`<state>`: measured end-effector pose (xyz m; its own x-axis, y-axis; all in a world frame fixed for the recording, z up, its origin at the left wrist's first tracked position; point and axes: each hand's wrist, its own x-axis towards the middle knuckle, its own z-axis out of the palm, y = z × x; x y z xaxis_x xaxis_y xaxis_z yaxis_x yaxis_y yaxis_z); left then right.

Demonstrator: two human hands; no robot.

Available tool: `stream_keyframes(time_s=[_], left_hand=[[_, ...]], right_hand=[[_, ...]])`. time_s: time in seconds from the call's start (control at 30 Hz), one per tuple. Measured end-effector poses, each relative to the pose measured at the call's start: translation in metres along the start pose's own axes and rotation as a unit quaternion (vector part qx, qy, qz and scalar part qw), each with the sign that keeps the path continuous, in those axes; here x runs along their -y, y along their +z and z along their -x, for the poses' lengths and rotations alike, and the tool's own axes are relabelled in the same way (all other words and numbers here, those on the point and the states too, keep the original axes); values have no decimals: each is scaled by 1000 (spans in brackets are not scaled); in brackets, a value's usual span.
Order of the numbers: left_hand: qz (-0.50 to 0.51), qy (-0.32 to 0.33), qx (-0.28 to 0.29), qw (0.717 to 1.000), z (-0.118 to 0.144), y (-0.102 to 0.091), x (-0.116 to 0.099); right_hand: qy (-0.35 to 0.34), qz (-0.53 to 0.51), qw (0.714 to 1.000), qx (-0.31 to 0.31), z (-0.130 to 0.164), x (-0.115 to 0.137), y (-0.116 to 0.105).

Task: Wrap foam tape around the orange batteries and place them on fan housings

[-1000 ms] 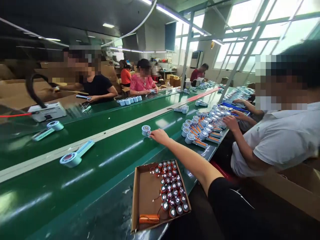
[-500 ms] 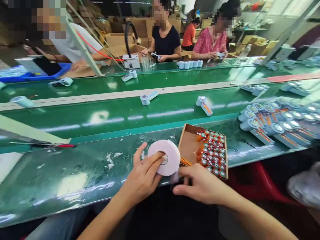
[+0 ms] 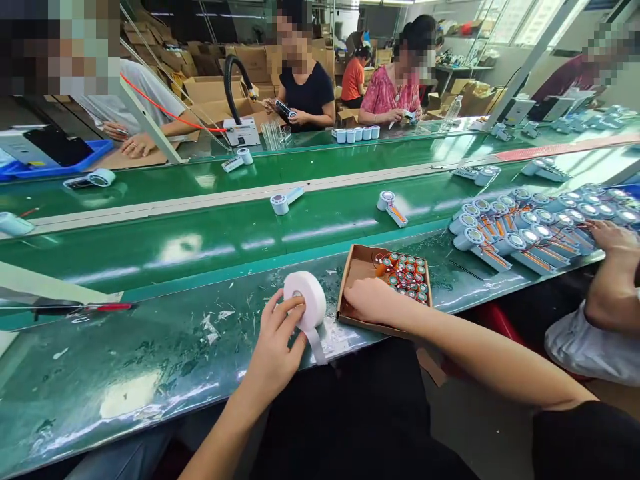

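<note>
My left hand point(image 3: 283, 330) is closed on a roll of white tape point(image 3: 314, 300), its fingers in the core. The roll stands tilted on edge at the front of the bench, and a loose tape end point(image 3: 316, 348) hangs down from it. To the right, my right hand point(image 3: 373, 300) is inside a shallow cardboard box point(image 3: 361, 268), over its left part. Its fingers are curled downward, and whatever they hold is hidden. Orange-wrapped battery cells point(image 3: 411, 272) with red wires fill the box's right side.
Pale blue handheld fans point(image 3: 515, 230) crowd the bench at right, where a neighbour's hand point(image 3: 613, 237) touches them. More fans, including one point(image 3: 393, 207), lie on the green conveyor point(image 3: 215, 230). A red-handled tool point(image 3: 107, 307) lies left. Co-workers sit opposite.
My right hand has moved from beside the tape's loose end into the box. The roll has tilted in my left hand, and its tape end now hangs free. The view has shifted to the right.
</note>
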<state>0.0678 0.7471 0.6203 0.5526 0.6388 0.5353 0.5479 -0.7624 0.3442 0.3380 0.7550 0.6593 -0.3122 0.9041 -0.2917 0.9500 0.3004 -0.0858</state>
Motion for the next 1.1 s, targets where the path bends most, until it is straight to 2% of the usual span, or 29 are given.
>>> stream_keyframes(time_s=[0.07, 0.13, 0.17, 0.23, 0.27, 0.3, 0.33, 0.43, 0.47, 0.5, 0.53, 0.57, 0.6, 0.7, 0.73, 0.77, 0.8, 0.83, 0.9, 0.97, 1.03, 1.1], left_hand=[[-15, 41, 2, 999, -3, -2, -6], [-50, 77, 14, 996, -6, -7, -9], [-72, 98, 24, 992, -7, -10, -10], [-114, 148, 47, 981, -13, -17, -14], [-132, 180, 59, 973, -17, -21, -17], [-148, 213, 71, 963, -23, -24, -20], [-163, 243, 83, 953, -30, -28, -23], [-178, 310, 137, 924, -50, -37, -29], [-174, 319, 156, 918, -56, -39, -31], [-171, 323, 166, 916, -60, -41, -32], [-172, 321, 168, 916, -63, -42, -34], [-177, 314, 165, 918, -65, -42, -36], [-184, 304, 158, 921, -66, -41, -39], [-198, 275, 126, 932, -66, -31, -53], [-199, 265, 117, 936, -65, -26, -58], [-197, 258, 107, 940, -65, -22, -62], [-190, 254, 100, 943, -64, -19, -65], [-175, 252, 101, 946, -61, -16, -65], [-122, 235, 122, 957, -52, -17, -54], [-77, 167, 171, 968, -37, -27, -25], [-58, 62, 233, 969, -21, -43, 17], [-38, -37, 290, 956, -15, -57, 63]], right_hand=[[-4, -31, 999, -25, 4, -8, 2], [-2, -146, 984, -101, 22, -21, -2], [3, -226, 961, -158, 34, -28, -6], [18, -363, 890, -274, 58, -35, -17], [25, -398, 861, -315, 68, -35, -23], [25, -407, 849, -336, 75, -32, -30], [19, -396, 853, -339, 78, -27, -35], [-23, -329, 908, -260, 75, -13, -44], [-27, -328, 914, -236, 71, -10, -43], [-19, -354, 907, -226, 67, -9, -40], [0, -403, 885, -233, 63, -7, -33], [29, -468, 844, -260, 59, -5, -25], [61, -536, 785, -304, 55, -2, -14], [129, -671, 565, -463, 44, 16, 20], [139, -683, 514, -500, 42, 23, 28], [143, -689, 486, -518, 41, 27, 34], [144, -690, 480, -523, 42, 28, 36], [145, -686, 483, -525, 45, 24, 35], [148, -662, 481, -556, 60, 1, 25], [157, -617, 446, -630, 84, -37, 12], [173, -565, 412, -694, 112, -75, 8], [212, -548, 403, -702, 137, -100, 20]])
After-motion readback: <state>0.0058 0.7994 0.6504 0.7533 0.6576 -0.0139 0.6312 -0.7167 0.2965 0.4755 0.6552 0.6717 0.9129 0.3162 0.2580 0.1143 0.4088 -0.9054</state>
